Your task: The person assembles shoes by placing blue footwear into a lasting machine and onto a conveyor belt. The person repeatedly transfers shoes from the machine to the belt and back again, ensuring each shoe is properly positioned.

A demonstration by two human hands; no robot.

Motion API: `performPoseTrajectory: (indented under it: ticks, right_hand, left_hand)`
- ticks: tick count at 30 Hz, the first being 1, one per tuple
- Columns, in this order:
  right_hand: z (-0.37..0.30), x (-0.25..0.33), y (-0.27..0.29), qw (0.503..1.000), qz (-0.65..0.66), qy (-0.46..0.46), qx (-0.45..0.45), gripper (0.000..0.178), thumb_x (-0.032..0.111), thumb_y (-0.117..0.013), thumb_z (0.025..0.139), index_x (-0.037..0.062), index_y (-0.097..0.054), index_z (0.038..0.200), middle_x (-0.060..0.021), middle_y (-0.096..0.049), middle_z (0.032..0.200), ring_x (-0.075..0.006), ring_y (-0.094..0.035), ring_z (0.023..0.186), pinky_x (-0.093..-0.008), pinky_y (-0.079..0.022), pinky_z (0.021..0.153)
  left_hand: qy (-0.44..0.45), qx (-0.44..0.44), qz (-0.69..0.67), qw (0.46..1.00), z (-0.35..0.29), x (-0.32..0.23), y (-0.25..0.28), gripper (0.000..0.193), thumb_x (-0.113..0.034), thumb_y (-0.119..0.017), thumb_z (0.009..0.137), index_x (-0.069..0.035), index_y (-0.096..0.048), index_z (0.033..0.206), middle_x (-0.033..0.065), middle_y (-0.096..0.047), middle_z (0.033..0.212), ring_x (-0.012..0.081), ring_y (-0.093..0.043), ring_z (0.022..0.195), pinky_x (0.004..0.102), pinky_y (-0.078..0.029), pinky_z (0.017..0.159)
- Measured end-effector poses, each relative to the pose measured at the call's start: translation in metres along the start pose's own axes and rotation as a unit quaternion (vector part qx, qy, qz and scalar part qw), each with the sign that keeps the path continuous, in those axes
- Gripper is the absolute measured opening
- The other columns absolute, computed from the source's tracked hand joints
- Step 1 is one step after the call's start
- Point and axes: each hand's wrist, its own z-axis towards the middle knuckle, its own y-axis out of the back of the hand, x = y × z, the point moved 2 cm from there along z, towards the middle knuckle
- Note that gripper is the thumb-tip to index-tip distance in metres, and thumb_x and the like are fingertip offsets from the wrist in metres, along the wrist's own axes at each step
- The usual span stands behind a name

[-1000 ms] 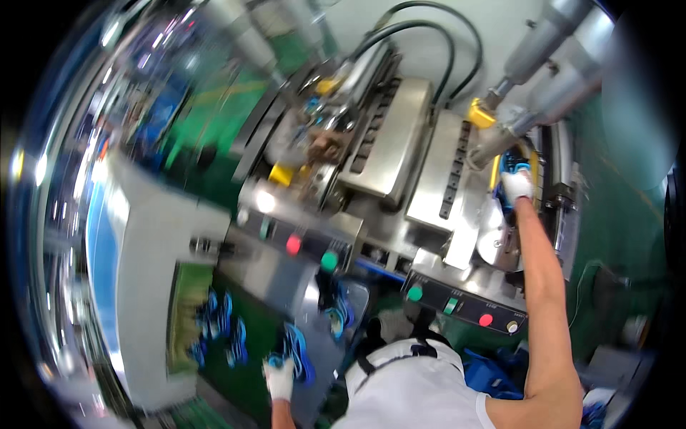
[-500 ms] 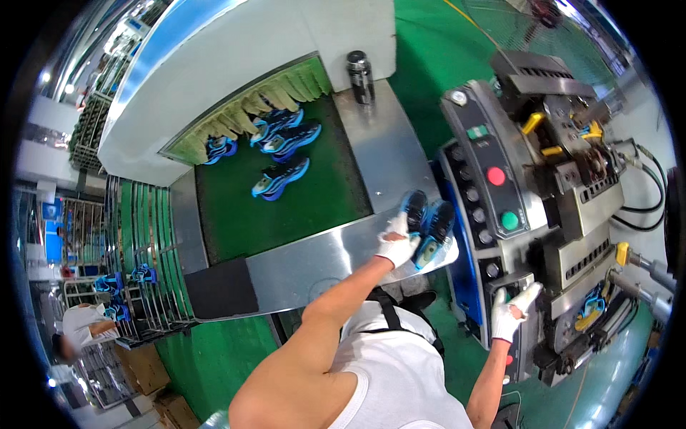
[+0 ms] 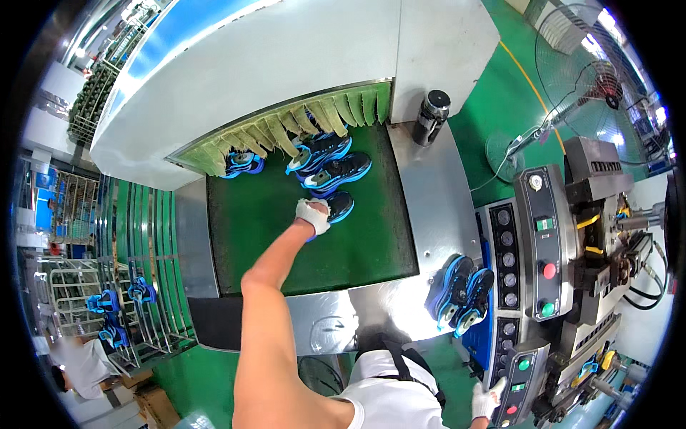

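My gloved left hand is closed on a black and blue sneaker lying on the green conveyor belt. The hand covers one end of the shoe. Beyond it, several similar sneakers sit close together, some partly under the fabric curtain. My gloved right hand is low on the right, its fingers apart and nothing in them, beside a small control panel with green and red buttons. A pair of sneakers stands on the right corner of the metal frame.
A dark flask stands on the metal ledge by the white housing. On my right is a machine with gauges and another button panel. A fan stands behind it. Racks and a person are at left.
My left hand has left the sneaker pair at the metal corner and moved left onto a belt sneaker. My right hand appears lower in the picture. The view has shifted.
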Motion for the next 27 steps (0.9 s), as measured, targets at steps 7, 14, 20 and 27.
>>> performPoseTrajectory:
  ticks: [7, 14, 20, 27]
  right_hand:
    - [-0.009, 0.068, -0.015, 0.988, 0.069, 0.005, 0.138, 0.095, 0.042, -0.073, 0.084, -0.002, -0.031, 0.156, -0.025, -0.045, 0.153, -0.0384, -0.044, 0.142, -0.0427, -0.032, 0.119]
    - [0.01, 0.209, 0.038, 0.527, 0.696, 0.102, 0.476, 0.083, 0.051, -0.069, 0.093, -0.0045, -0.042, 0.148, -0.0208, -0.057, 0.141, -0.0291, -0.06, 0.126, -0.0427, -0.046, 0.109]
    - [-0.019, 0.178, 0.102, 0.278, 0.835, 0.13, 0.457, 0.075, 0.008, -0.086, 0.074, 0.0063, -0.051, 0.141, -0.0116, -0.07, 0.12, -0.0194, -0.071, 0.098, -0.0381, -0.061, 0.085]
    - [0.049, 0.039, 0.14, 0.465, 0.856, 0.149, 0.17, 0.041, 0.001, -0.078, 0.078, -0.0047, -0.065, 0.116, -0.0129, -0.072, 0.101, -0.0165, -0.069, 0.079, -0.0305, -0.056, 0.067]
  left_hand:
    - [-0.018, 0.09, -0.188, 0.978, -0.036, -0.079, 0.041, 0.069, -0.06, -0.066, 0.081, -0.003, -0.06, 0.12, 0.022, -0.063, 0.125, 0.0374, -0.061, 0.121, 0.0496, -0.046, 0.103]
    - [-0.225, 0.161, -0.472, 0.837, -0.167, -0.227, 0.208, 0.062, -0.024, -0.081, 0.073, -0.005, -0.064, 0.13, 0.0164, -0.07, 0.123, 0.0257, -0.067, 0.113, 0.0391, -0.05, 0.101]
    - [-0.478, 0.13, -0.557, 0.667, -0.163, -0.368, 0.279, 0.062, -0.018, -0.061, 0.099, -0.007, -0.033, 0.153, 0.0171, -0.046, 0.152, 0.0342, -0.049, 0.137, 0.0459, -0.038, 0.117]
    - [-0.351, 0.018, -0.65, 0.674, -0.137, -0.462, 0.308, 0.085, 0.011, -0.062, 0.086, 0.0, -0.019, 0.158, 0.0245, -0.045, 0.15, 0.0357, -0.053, 0.134, 0.0446, -0.045, 0.112]
